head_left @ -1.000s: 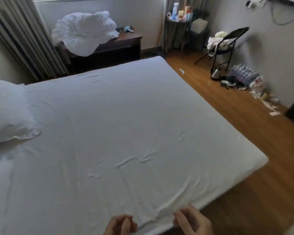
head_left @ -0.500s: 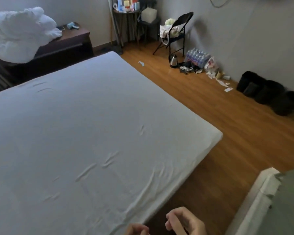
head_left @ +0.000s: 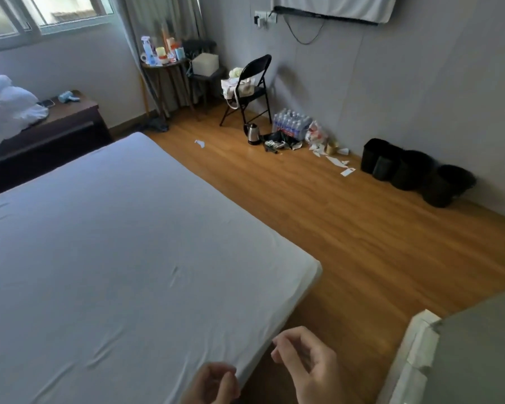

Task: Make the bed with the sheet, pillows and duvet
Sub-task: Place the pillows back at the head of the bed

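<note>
Two hands show at the bottom of my view, both bare. My left hand (head_left: 213,384) hangs over the near edge of the bed with fingers loosely curled and nothing in them; I cannot tell whether it touches the cloth. My right hand (head_left: 306,363) is off the bed's near corner, above the floor, fingers bent and relaxed, also holding nothing. One bed (head_left: 309,279), covered by one white sheet (head_left: 114,258) that lies mostly flat, with a few small creases near the front. One white bundle of duvet (head_left: 6,103) sits heaped on a dark wooden bench (head_left: 70,121) at the far left beyond the bed; I see no pillow apart from that heap and cannot tell whether one is in it. On the same bench, one phone (head_left: 45,103) and one small pale blue item (head_left: 67,97). One round side table (head_left: 164,65) in the far corner carries several bottles, too crowded to count. One black folding chair (head_left: 251,86) stands against the wall with one light bag (head_left: 236,86) on its seat. One kettle (head_left: 252,134) stands on the wooden floor (head_left: 362,243), beside one wrapped pack of water bottles (head_left: 290,123). Four black bins (head_left: 414,173), as near as I can count, are in a row along the wall. Scraps of paper (head_left: 337,161) lie scattered between the pack and the bins.
</note>
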Demonstrator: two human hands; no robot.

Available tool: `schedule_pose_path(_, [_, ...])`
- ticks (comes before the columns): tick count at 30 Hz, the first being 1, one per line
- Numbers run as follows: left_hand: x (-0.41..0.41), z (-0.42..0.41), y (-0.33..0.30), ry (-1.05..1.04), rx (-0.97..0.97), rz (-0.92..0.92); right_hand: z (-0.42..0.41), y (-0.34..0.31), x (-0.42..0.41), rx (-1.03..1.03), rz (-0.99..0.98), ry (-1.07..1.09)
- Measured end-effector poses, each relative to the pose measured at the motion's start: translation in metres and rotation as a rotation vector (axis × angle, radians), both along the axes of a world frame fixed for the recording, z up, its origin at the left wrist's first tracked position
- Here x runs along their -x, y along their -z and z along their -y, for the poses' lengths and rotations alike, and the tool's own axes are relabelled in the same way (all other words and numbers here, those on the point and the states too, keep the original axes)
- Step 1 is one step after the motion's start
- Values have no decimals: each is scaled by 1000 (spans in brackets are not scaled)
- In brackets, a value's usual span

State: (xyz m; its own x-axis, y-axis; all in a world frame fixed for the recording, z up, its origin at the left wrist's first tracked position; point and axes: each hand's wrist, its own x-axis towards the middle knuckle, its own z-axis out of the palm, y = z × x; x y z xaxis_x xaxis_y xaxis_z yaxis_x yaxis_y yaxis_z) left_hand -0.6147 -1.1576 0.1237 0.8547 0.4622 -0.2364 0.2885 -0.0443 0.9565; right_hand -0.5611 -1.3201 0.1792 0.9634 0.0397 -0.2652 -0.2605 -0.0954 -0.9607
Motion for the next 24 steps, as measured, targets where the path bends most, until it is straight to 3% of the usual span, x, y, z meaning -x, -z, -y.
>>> schedule_pose_path(6, [-104, 86, -36, 103, -5, -23, 84, 11, -66, -41, 37, 187])
schedule_pose_path(11, [-206, 169, -12, 258, 23, 30, 152, 28, -151, 2, 38, 302])
schedule_pose_path(16, [-310, 238, 11, 348, 63, -14, 215, 47, -258, 78, 12, 255])
schedule_pose_path(24, [-475, 298, -2, 200, 64, -25, 274, 31, -420, 48, -34, 140])
